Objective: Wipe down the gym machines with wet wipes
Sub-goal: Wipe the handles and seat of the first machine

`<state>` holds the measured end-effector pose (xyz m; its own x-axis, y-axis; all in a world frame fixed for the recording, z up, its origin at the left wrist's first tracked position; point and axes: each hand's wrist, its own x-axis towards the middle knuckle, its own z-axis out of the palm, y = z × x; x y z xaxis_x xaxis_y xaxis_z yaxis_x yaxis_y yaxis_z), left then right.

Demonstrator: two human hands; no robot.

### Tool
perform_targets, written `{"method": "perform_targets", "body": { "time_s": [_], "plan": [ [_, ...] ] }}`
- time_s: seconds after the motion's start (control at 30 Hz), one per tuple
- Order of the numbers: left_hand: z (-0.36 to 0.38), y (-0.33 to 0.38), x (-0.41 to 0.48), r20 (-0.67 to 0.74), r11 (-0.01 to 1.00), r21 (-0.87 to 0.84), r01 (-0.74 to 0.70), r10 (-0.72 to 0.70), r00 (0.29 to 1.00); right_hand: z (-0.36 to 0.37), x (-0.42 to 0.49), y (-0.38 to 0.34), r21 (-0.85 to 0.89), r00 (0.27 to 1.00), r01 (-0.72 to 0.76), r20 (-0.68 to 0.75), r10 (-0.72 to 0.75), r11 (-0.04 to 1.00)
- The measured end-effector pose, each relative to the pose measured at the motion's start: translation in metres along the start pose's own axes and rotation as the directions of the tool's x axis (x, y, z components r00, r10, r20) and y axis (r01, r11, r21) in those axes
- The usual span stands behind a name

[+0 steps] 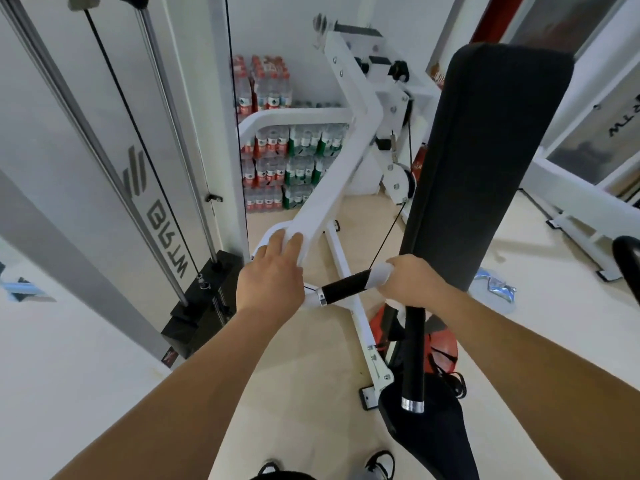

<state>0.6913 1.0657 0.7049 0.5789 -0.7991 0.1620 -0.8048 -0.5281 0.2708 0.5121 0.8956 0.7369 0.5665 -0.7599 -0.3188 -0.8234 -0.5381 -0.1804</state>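
Note:
A white gym machine arm [332, 188] slants down towards me and ends in a black handle grip [344, 286]. My left hand [273, 275] holds the lower end of the white arm, fingers curled over its edge. My right hand [408, 284] grips the right end of the black handle through a white wet wipe [381, 273] that is wrapped round it. A second black handle [414, 355] with a chrome cap hangs straight down below my right hand. The black back pad [485, 161] stands upright just behind that hand.
A weight stack [204, 299] with guide rods and a cable stands at the left. Several shrink-wrapped packs of water bottles [277, 161] are piled against the far wall. A blue wipes packet [498, 285] lies on the floor at the right. The black seat [426, 434] sits below.

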Motion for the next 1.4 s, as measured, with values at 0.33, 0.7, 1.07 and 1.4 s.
{"method": "perform_targets", "body": {
  "time_s": [0.33, 0.7, 1.07, 1.4],
  "plan": [
    [-0.004, 0.002, 0.000, 0.028, 1.000, 0.001, 0.016, -0.016, 0.999, 0.039, -0.023, 0.010, 0.723, 0.888, -0.336, 0.029, 0.460, 0.603],
    [0.002, 0.005, 0.000, 0.046, 0.997, 0.083, 0.002, -0.006, 0.999, 0.102, -0.117, 0.016, 0.712, 0.813, -0.541, 0.306, 0.496, 0.448],
    [-0.003, 0.004, -0.001, 0.062, 0.999, 0.052, -0.007, 0.004, 0.998, 0.035, -0.036, 0.006, 0.770, 0.866, -0.416, 0.171, 0.470, 0.484],
    [-0.002, 0.003, -0.001, 0.061, 1.000, 0.029, -0.006, 0.004, 0.998, 0.070, -0.094, 0.024, 0.829, 0.840, -0.538, 0.514, 0.173, 0.151]
  ]
}}
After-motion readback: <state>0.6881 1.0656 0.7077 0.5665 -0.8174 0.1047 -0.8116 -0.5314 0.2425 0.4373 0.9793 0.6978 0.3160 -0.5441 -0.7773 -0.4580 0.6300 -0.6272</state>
